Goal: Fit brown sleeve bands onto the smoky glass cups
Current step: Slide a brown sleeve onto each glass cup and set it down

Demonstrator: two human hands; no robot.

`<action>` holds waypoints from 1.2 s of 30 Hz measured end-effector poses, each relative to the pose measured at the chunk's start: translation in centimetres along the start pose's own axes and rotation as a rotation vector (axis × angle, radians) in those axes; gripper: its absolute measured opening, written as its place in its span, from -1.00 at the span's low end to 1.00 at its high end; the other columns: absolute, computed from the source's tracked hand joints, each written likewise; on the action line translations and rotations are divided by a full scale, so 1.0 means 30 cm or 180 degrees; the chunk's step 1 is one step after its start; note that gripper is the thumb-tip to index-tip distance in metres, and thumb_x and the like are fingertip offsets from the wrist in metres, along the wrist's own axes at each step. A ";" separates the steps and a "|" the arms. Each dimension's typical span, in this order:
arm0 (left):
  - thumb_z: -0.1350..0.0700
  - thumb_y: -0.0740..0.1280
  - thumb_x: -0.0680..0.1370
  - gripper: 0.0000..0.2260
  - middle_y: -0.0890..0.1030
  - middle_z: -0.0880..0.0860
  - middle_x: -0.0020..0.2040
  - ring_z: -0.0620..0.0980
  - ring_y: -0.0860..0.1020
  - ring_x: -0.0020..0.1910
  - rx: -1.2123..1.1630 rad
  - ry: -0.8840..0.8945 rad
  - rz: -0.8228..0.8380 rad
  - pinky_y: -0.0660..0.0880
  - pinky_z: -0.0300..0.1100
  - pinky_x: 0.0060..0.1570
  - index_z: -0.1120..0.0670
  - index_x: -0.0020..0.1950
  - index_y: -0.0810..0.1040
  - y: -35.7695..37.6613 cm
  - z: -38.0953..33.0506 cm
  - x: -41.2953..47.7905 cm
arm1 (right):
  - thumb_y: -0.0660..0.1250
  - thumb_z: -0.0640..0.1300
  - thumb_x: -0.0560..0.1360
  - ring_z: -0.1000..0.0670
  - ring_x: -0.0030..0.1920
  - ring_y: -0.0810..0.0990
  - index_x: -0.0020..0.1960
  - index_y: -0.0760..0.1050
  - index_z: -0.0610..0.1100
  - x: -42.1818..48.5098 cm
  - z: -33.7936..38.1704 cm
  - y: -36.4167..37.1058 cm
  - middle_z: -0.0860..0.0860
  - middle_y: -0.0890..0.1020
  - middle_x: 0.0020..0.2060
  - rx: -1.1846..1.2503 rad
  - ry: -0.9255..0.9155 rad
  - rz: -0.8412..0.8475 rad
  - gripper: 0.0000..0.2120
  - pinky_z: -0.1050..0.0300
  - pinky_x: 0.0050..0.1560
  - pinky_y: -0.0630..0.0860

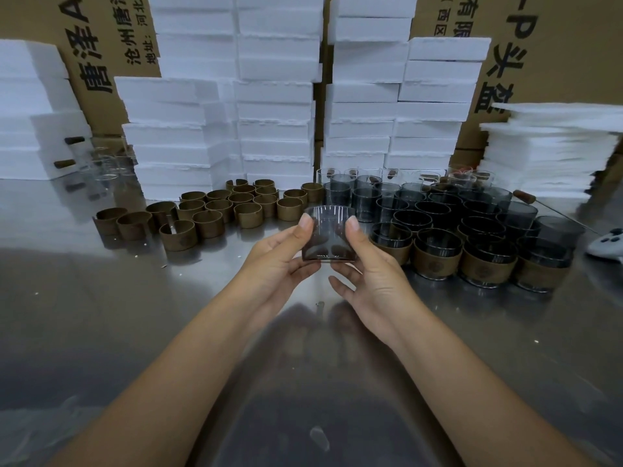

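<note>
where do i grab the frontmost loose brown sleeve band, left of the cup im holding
From above: pinch the wall of the brown sleeve band on its near side, thumb outside, fingers inside. It stands on edge, opening upward. First free the left hand from the smoky glass cup.

The white device (605, 246) is cut off by the right edge.

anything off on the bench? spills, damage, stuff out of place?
Minor only. White crumbs lie scattered on the steel table in front of the loose sleeve bands, likely foam bits. A white controller-like gadget sits at the right edge beside the sleeved cups. No cup looks tipped or broken.
</note>
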State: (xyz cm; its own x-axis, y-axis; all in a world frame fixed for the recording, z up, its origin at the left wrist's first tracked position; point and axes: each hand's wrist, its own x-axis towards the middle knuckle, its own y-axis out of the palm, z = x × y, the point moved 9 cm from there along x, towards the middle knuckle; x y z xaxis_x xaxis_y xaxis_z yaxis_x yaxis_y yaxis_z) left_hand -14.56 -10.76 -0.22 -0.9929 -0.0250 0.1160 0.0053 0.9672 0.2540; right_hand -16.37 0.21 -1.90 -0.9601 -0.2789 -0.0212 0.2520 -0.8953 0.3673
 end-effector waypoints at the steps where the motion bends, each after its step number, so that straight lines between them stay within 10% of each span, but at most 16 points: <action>1: -0.18 0.36 0.32 -0.72 0.70 -0.05 -0.07 -0.16 0.64 -0.12 -0.0023 0.0002 0.0025 0.54 -0.35 -0.09 -0.08 -0.13 0.73 0.002 0.000 0.001 | 0.44 0.27 0.04 0.11 -0.17 0.56 -0.29 0.69 0.08 0.001 -0.007 -0.001 0.14 0.67 -0.26 0.0119 0.0079 0.0000 -0.65 0.17 -0.11 0.46; 14: -0.30 0.33 0.30 -0.59 0.69 -0.02 0.04 -0.15 0.64 0.00 0.0287 -0.0021 0.0208 0.48 -0.22 -0.04 -0.11 -0.02 0.70 -0.009 0.010 0.008 | 0.38 0.37 0.06 0.05 0.01 0.62 -0.04 0.64 0.04 -0.006 -0.018 0.017 0.06 0.71 -0.09 -0.0044 0.0158 0.0151 -0.40 0.13 -0.08 0.48; 23: -0.13 0.39 0.37 -0.69 0.70 -0.03 -0.06 -0.09 0.66 -0.05 0.0479 0.0252 -0.0577 0.47 -0.22 -0.09 -0.02 0.04 0.62 -0.069 -0.006 0.013 | 0.43 0.22 0.12 -0.01 0.13 0.62 0.22 0.54 -0.01 -0.016 0.006 -0.005 0.02 0.66 0.08 -0.0115 -0.0138 -0.0297 -0.30 0.05 0.10 0.50; 29: -0.24 0.43 0.20 -0.29 0.66 0.01 0.05 -0.06 0.60 0.09 0.0546 0.0281 -0.0369 0.48 -0.18 -0.03 0.08 0.26 0.53 -0.027 -0.007 0.007 | 0.42 0.22 0.13 0.15 -0.04 0.62 -0.08 0.64 0.01 -0.024 0.016 0.013 0.15 0.70 -0.20 -0.0316 -0.0219 -0.0150 -0.56 0.11 0.04 0.48; 36: -0.15 0.40 0.29 -0.48 0.69 0.03 0.04 -0.10 0.63 0.01 0.0316 0.0228 -0.0166 0.51 -0.31 -0.12 0.07 0.17 0.60 -0.017 -0.004 0.004 | 0.45 0.28 0.05 0.13 -0.08 0.60 -0.24 0.69 0.11 -0.007 0.005 0.005 0.17 0.69 -0.27 -0.0306 -0.0159 -0.0007 -0.64 0.14 -0.04 0.43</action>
State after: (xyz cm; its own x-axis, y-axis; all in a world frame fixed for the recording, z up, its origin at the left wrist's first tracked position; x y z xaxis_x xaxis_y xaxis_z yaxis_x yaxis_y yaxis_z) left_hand -14.66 -11.29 -0.21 -0.9806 -0.0906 0.1741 -0.0615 0.9843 0.1657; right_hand -16.15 0.18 -1.70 -0.9649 -0.2616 0.0252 0.2582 -0.9257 0.2764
